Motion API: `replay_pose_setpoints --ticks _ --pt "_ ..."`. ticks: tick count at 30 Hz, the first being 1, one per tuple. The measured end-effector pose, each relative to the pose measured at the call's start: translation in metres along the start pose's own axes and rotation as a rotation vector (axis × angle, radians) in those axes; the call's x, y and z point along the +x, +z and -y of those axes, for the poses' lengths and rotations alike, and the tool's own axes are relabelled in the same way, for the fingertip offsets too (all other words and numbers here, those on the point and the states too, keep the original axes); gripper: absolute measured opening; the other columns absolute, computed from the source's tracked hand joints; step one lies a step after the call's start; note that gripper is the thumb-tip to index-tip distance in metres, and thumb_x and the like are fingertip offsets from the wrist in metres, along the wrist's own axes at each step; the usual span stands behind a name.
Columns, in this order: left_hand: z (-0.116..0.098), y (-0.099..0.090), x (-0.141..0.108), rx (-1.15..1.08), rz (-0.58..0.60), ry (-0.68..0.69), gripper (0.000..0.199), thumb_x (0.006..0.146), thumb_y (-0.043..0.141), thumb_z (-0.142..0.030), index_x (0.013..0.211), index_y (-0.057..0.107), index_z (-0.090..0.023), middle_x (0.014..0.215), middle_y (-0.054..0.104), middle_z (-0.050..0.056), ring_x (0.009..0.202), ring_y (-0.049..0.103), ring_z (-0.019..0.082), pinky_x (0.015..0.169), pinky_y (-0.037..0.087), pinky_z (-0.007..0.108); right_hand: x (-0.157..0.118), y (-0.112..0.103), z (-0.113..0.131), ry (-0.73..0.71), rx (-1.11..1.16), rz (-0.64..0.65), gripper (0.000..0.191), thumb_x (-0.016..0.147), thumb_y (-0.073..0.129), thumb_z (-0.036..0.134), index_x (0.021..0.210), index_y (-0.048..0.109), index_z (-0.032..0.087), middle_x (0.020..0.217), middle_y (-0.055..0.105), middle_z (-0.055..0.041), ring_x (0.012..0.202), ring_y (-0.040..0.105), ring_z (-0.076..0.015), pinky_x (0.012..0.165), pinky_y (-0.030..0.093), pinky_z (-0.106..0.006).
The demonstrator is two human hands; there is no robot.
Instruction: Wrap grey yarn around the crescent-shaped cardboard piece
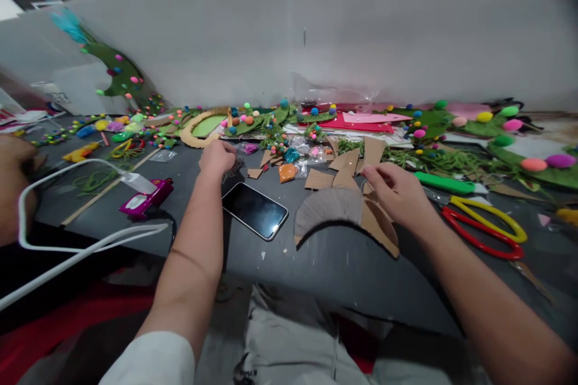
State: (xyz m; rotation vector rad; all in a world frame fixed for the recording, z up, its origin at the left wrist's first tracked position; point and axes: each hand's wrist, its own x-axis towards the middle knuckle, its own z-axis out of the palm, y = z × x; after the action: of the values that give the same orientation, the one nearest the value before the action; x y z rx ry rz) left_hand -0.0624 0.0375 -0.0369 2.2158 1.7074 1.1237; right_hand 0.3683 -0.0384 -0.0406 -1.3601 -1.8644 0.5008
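A cardboard crescent (380,225) lies on the dark table, its left and middle part wrapped in grey yarn (329,209). My right hand (392,191) is at its upper right edge, thumb and fingers pinched together; whatever is between them is too small to make out. My left hand (217,159) is closed over a tangle of dark grey yarn (236,166), beyond the phone. The black-screened phone (255,210) lies between my forearms. Cut cardboard pieces (345,167) sit just behind the crescent.
Red-and-yellow scissors (483,228) and a green cutter (445,182) lie at right. A purple device (147,198) with a white cable (67,248) is at left. Green pieces with pompoms (253,123) line the white partition (226,42). Another person's arm (15,186) shows at far left.
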Motion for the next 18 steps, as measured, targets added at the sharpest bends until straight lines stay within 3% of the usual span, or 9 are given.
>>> replay_pose_setpoints --ticks 4,7,9,12,15,16,18 --pt "-0.007 -0.003 0.006 -0.124 -0.23 -0.194 0.036 0.098 0.058 -0.037 0.127 0.06 -0.014 0.126 0.062 0.01 0.11 0.063 0.026 0.092 0.056 0.045 -0.005 0.004 0.001 -0.035 0.008 0.028 0.04 0.098 0.048 0.052 0.084 0.065 0.018 0.078 0.063 -0.0044 0.072 0.055 -0.0179 0.068 0.038 -0.031" --pt "-0.024 -0.008 0.014 -0.293 -0.334 -0.202 0.039 0.096 0.062 -0.036 0.128 0.058 -0.015 0.128 0.062 0.01 0.112 0.063 0.026 0.091 0.056 0.044 -0.007 0.006 0.008 -0.06 0.055 0.067 0.037 0.098 0.049 0.049 0.084 0.065 0.018 0.081 0.065 -0.0047 0.076 0.057 -0.0179 0.071 0.041 -0.032" --pt "-0.042 -0.003 0.017 -0.4 -0.341 -0.193 0.035 0.103 0.051 -0.034 0.129 0.056 -0.01 0.127 0.064 0.01 0.112 0.064 0.022 0.093 0.055 0.042 -0.005 0.009 0.019 -0.078 0.103 0.109 0.034 0.098 0.051 0.047 0.089 0.067 0.019 0.087 0.069 -0.0051 0.08 0.061 -0.0179 0.074 0.045 -0.032" --pt "-0.074 0.017 0.015 -0.586 -0.242 -0.185 0.032 0.094 0.062 -0.038 0.117 0.064 -0.016 0.118 0.073 0.008 0.106 0.07 0.021 0.089 0.059 0.038 0.011 0.023 0.042 -0.105 0.189 0.195 0.032 0.095 0.056 0.045 0.111 0.069 0.021 0.107 0.072 -0.0063 0.085 0.065 -0.0168 0.073 0.051 -0.03" --pt "-0.106 0.041 0.009 -0.721 -0.104 -0.168 0.028 0.087 0.07 -0.037 0.108 0.069 -0.018 0.114 0.075 0.01 0.106 0.072 0.024 0.084 0.061 0.036 0.038 0.047 0.06 -0.113 0.343 0.288 0.065 0.084 0.07 0.043 0.142 0.051 0.02 0.135 0.061 -0.0121 0.079 0.065 -0.0144 0.069 0.053 -0.03" --pt "-0.115 0.046 0.006 -0.761 -0.061 -0.161 0.027 0.087 0.07 -0.037 0.107 0.07 -0.018 0.112 0.076 0.01 0.105 0.073 0.024 0.084 0.061 0.035 0.047 0.055 0.062 -0.103 0.377 0.311 0.073 0.08 0.075 0.04 0.144 0.049 0.02 0.136 0.06 -0.0125 0.075 0.064 -0.0136 0.069 0.053 -0.03" --pt "-0.128 0.054 0.002 -0.89 0.036 -0.116 0.027 0.089 0.068 -0.038 0.108 0.069 -0.019 0.116 0.075 0.01 0.108 0.072 0.024 0.089 0.06 0.037 0.064 0.066 0.063 -0.115 0.413 0.334 0.051 0.076 0.076 0.031 0.123 0.065 0.015 0.112 0.069 -0.0078 0.073 0.062 -0.0139 0.071 0.052 -0.03"
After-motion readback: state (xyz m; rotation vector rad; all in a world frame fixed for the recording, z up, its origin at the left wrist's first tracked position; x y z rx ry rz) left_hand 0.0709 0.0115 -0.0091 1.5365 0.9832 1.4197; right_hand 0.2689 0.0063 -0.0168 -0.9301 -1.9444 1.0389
